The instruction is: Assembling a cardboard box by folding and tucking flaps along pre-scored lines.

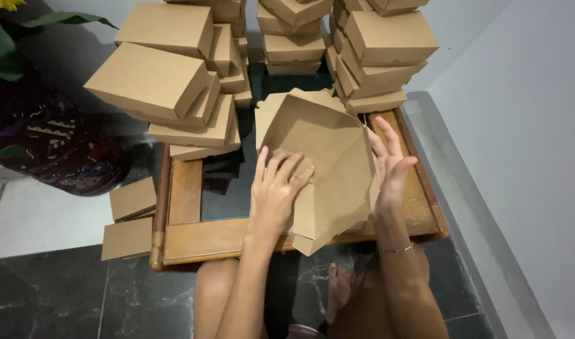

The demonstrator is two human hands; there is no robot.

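Observation:
A half-folded brown cardboard box (328, 144) stands tilted on the low wooden table (187, 242), its walls partly raised. My left hand (276, 191) presses flat on the box's near left flap, fingers together and pointing up. At the box's right wall, my right hand (391, 166) is spread with the palm against the cardboard. A thin bracelet (397, 249) circles my right wrist.
Tall stacks of finished brown boxes (168, 81) fill the far half of the table, with more stacked at the back right (381, 53). Two boxes (130, 216) lie on the floor at the left. A dark patterned vase (46, 141) stands left; a grey wall runs right.

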